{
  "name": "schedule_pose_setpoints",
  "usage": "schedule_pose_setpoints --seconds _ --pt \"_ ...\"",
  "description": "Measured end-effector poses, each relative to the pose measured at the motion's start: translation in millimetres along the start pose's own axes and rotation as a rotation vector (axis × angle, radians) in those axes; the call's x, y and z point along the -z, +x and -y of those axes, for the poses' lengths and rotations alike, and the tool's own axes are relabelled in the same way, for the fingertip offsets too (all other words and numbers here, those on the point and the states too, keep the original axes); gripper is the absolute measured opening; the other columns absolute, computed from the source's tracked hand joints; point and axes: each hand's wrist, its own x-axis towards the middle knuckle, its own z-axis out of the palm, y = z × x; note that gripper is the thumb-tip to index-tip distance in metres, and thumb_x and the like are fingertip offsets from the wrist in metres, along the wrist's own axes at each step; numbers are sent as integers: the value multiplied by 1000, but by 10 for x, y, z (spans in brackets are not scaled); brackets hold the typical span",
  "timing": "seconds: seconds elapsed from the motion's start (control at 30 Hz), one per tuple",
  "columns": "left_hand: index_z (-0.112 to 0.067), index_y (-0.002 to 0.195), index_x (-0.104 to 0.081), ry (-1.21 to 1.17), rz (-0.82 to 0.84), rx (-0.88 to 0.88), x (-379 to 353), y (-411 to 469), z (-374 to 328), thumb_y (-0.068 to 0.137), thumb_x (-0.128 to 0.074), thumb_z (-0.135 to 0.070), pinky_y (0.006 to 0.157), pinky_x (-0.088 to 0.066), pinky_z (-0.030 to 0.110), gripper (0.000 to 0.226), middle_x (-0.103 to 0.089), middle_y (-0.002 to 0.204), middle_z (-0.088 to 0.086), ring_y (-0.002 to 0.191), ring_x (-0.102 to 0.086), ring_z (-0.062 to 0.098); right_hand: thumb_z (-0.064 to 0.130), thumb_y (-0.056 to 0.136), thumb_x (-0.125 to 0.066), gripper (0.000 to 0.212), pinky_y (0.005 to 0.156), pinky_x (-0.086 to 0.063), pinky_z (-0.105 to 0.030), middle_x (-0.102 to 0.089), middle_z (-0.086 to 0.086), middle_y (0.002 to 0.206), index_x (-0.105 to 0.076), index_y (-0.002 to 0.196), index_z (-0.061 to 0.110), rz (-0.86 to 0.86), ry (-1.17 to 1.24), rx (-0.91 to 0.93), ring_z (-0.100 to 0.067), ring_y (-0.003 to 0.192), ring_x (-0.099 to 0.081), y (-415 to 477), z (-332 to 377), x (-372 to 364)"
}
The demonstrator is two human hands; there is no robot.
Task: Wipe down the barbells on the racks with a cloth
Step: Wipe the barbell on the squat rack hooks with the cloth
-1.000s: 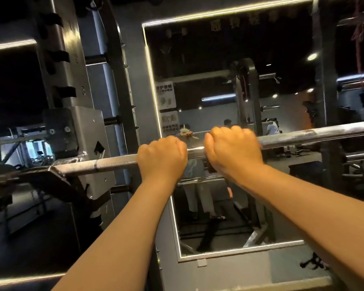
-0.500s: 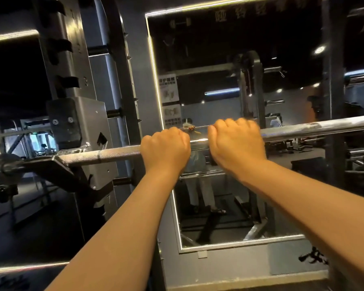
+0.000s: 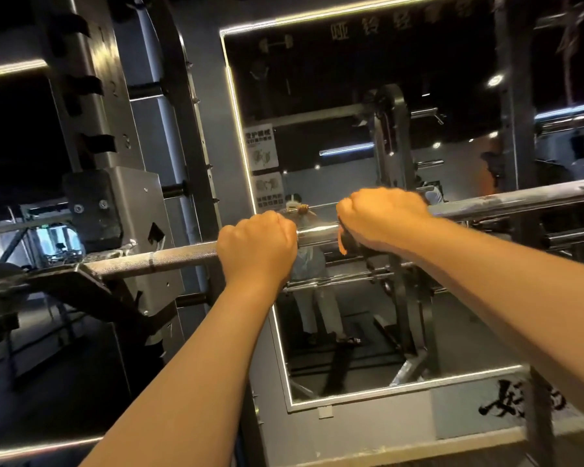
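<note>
As the barbell (image 3: 169,256) lies across the rack (image 3: 91,96), with its left end on the hook beside the upright, both hands hold it near the middle, in front of the mirror (image 3: 317,79). The left hand (image 3: 257,246) has its grip closed round the bar, knuckles up, where the knurled part ends. Just to the right, the right hand (image 3: 383,217) has its grip closed over the bar too. Under its palm shows a dark cloth (image 3: 347,242), as I judge it, mostly hidden.

The step in hand seems to be the wiping of the smooth middle part. The next move, I think, calls for sliding the right hand along the bar to the right, where dull marks are seen, while the left hand steadies it.

On the upright the numbers 2 and 3 can be read. The posters (image 3: 262,146) in the mirror are too small to read. Over the mirror stand Chinese characters (image 3: 368,26), beginning 哑铃. The brush writing (image 3: 506,402) at the lower right is partly hidden.
</note>
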Motion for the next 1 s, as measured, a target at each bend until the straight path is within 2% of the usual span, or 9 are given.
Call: schedule_pose_setpoints --seconds 0.1,0.2,0.33,0.43,0.53,0.67,0.77,0.83,1.0 --pt "-21 64 -41 5 -5 -6 20 -4 -18 102 -32 -31 65 -42 37 41 -46 59 -2 53 -45 18 31 103 -41 22 77 -43 -41 -57 -4 91 -56 102 14 122 39 -57 -28 88 -57 136 253 53" --pt "-20 63 -39 9 -1 -28 27 -5 -6 102 -33 -28 61 -35 35 41 -43 57 -1 49 -38 16 31 105 -39 18 79 -43 -43 -58 -2 95 -52 100 20 -266 -56 175 -28 92 -59 -131 335 -387" --pt "-20 64 -41 -9 -2 -26 18 -15 1 101 -31 -30 62 -36 34 39 -46 59 -1 51 -41 17 42 102 -37 50 111 -36 -48 -60 -11 130 -53 138 11 -448 1 338 -34 122 -54 -326 107 -731" --pt "-21 64 -41 -15 -12 -23 -1 -6 17 100 -29 -31 62 -40 35 39 -47 58 -1 51 -43 18 47 104 -30 50 92 -45 -42 -66 -7 113 -59 127 14 -396 -12 325 -29 103 -62 -250 16 -526" --pt "-23 62 -36 -10 -22 -19 2 -6 9 99 -28 -32 62 -39 36 39 -43 57 -3 52 -42 18 43 106 -37 35 76 -42 -39 -54 -2 96 -57 117 17 -228 -59 181 -25 89 -56 -79 185 -267" --pt "-22 65 -40 -10 -39 -35 2 -5 8 101 -28 -32 62 -34 35 39 -36 57 -6 54 -42 19 35 106 -33 32 86 -41 -42 -57 -1 93 -61 107 19 -306 28 53 -26 95 -60 -78 489 -371" --pt "-22 66 -41 -13 -33 -70 16 -20 26 104 -33 -35 62 -36 34 41 -39 58 -7 52 -42 15 41 104 -31 42 100 -43 -44 -66 -4 113 -61 122 18 -436 63 247 -26 109 -60 -281 397 -593" --pt "-24 65 -38 -18 -13 -66 27 -30 21 103 -33 -34 63 -40 35 40 -42 59 -5 52 -42 15 43 105 -33 45 105 -41 -43 -64 -5 123 -57 132 16 -358 65 356 -26 116 -59 -293 185 -510" --pt "-21 72 -46 27 33 -44 87 -40 -7 103 -34 -31 67 -48 39 36 -45 62 -4 57 -50 19 43 107 -26 38 75 -36 -32 -54 2 100 -53 114 18 -249 -106 237 -22 96 -60 -126 -134 -231"
